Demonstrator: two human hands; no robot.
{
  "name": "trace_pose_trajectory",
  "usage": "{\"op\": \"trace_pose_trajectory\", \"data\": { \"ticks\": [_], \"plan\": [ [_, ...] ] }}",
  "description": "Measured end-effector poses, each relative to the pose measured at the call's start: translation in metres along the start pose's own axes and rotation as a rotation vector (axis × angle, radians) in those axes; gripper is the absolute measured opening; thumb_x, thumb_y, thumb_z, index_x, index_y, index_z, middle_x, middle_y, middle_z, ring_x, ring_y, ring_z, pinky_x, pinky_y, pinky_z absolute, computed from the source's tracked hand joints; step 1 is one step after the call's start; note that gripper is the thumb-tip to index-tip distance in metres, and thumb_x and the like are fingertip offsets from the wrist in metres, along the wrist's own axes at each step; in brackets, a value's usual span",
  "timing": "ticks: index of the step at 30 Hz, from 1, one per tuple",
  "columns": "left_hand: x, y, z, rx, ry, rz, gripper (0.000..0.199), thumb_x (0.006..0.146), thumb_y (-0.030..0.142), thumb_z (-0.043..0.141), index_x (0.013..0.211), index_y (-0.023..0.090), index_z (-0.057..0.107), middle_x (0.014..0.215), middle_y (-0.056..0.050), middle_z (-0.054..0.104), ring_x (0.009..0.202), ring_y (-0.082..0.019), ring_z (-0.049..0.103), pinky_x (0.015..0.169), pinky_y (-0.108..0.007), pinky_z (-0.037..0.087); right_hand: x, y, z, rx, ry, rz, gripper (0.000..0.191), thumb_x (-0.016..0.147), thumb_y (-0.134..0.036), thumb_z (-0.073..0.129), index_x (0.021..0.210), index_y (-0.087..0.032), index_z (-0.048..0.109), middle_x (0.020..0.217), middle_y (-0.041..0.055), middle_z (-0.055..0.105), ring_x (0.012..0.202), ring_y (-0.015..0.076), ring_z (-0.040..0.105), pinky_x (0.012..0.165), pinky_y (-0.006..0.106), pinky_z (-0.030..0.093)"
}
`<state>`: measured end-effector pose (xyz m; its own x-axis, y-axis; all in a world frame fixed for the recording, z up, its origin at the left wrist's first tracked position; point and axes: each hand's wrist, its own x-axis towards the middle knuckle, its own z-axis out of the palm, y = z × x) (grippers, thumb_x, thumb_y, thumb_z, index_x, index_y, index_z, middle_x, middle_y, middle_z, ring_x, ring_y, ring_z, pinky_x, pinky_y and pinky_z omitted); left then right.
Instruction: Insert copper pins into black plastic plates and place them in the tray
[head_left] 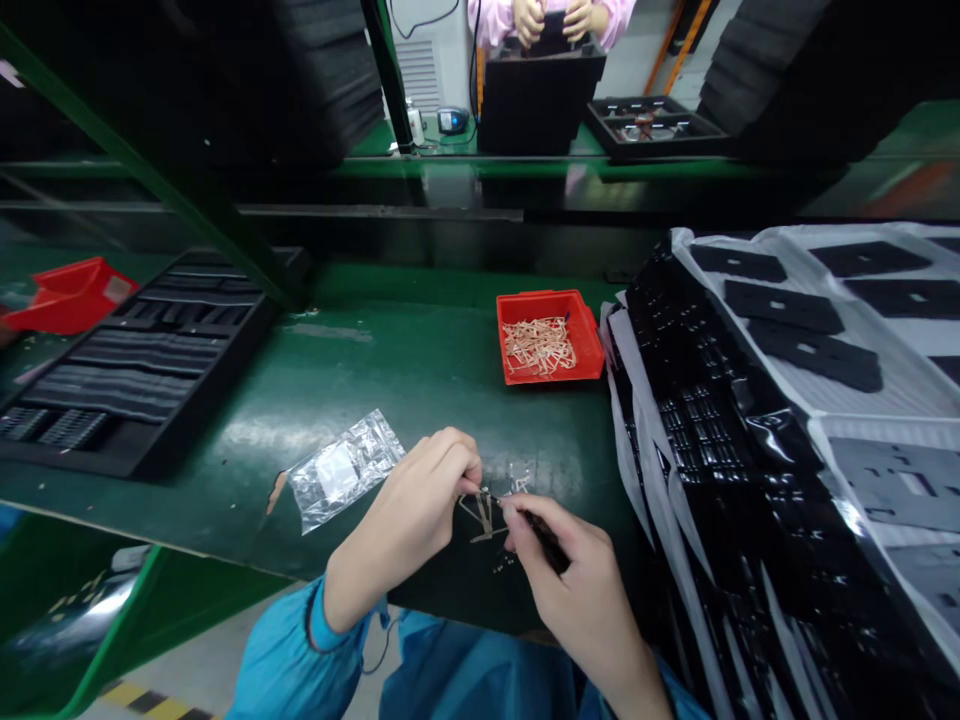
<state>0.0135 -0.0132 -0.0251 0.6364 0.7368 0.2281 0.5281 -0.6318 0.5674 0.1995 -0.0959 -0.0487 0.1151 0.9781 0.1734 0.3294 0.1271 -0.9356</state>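
A slim dark tool sits in the right hand, low at centre, just above the front part of a green tabletop. The right hand's thumb and fingers pinch it, its tip pointing toward the left hand. The left hand's thumb and forefinger are pressed together beside that tip; whatever they grip is too small to make out. Just below the fingertips lie a few loose pale strips. Left of the left hand is a clear plastic bag with a white label. Beyond the hands, slightly right, a red bin holds a tangle of similar strips. Far left, a black tray with rows of slots lies near another red container. At right stand stacked black trays, with dark flat pieces on top. Across the way, a co-worker in pink sleeves handles a black box.
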Motion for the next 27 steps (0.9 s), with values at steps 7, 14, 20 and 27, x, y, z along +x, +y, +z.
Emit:
{"op": "trace_pose_trajectory", "data": {
  "ticks": [7, 14, 20, 27],
  "plan": [
    [0.003, -0.004, 0.000, -0.006, 0.001, 0.003, 0.031, 0.096, -0.007, 0.040, 0.090, 0.023, 0.042, 0.097, -0.002, 0.058, 0.082, -0.017, 0.055, 0.072, -0.029, 0.044, 0.005, -0.001, 0.002, 0.027, -0.042, 0.049, 0.016, 0.103, -0.026, 0.061, 0.097, -0.023, 0.075, 0.072, -0.0026, 0.074, 0.063, 0.0100, 0.072, 0.065, 0.014, 0.057],
    [-0.002, -0.005, 0.003, -0.039, 0.046, 0.003, 0.027, 0.099, -0.005, 0.044, 0.093, 0.022, 0.048, 0.098, -0.003, 0.062, 0.086, -0.018, 0.059, 0.073, -0.029, 0.048, 0.008, -0.004, 0.005, 0.024, -0.059, 0.079, 0.015, 0.102, -0.025, 0.061, 0.093, -0.023, 0.074, 0.071, -0.0028, 0.073, 0.062, 0.0104, 0.071, 0.063, 0.014, 0.056],
    [-0.010, 0.006, 0.004, -0.135, 0.178, -0.046, 0.018, 0.104, 0.005, 0.055, 0.104, 0.020, 0.064, 0.110, -0.006, 0.070, 0.102, -0.019, 0.068, 0.090, -0.031, 0.055, 0.015, -0.009, 0.008, 0.039, -0.027, 0.052, 0.013, 0.100, -0.021, 0.061, 0.093, -0.022, 0.073, 0.069, -0.0034, 0.073, 0.058, 0.0098, 0.071, 0.061, 0.013, 0.057],
    [-0.020, 0.017, 0.015, -0.510, 0.441, -0.325, 0.018, 0.101, 0.013, 0.064, 0.093, 0.024, 0.074, 0.096, 0.001, 0.076, 0.091, -0.014, 0.075, 0.083, -0.019, 0.059, 0.010, -0.016, 0.023, -0.032, -0.092, -0.084, 0.020, 0.093, -0.011, 0.059, 0.103, -0.023, 0.071, 0.080, -0.0017, 0.077, 0.066, 0.0116, 0.074, 0.067, 0.017, 0.059]
  ]
}}
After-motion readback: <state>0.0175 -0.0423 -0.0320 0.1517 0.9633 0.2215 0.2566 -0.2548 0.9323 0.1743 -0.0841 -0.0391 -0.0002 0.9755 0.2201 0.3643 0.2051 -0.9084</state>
